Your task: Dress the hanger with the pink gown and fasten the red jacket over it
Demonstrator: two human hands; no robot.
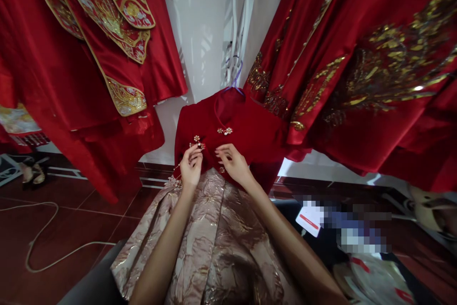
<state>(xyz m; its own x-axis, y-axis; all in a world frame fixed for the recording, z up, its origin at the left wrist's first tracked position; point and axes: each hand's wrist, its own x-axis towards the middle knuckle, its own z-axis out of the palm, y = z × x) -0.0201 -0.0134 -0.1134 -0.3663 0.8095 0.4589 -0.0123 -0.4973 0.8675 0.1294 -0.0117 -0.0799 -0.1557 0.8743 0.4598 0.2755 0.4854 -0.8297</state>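
A dark red jacket with a stand collar hangs on a purple hanger in front of me. A gold flower ornament with pearly and red beads lies against its chest, on the left. My left hand is pinched at the ornament's lower edge; I cannot tell whether it is fastened to the cloth. Close to the jacket's middle, my right hand has its fingers extended and slightly bent, holding nothing visible. A flower clasp sits below the collar. Under both arms spreads a pinkish-gold brocade skirt.
Red embroidered garments hang on the left, and red sequined garments on the right. A pale cable curls over the tiled floor. Dark shoes stand at far left. A white card and plastic bags lie lower right.
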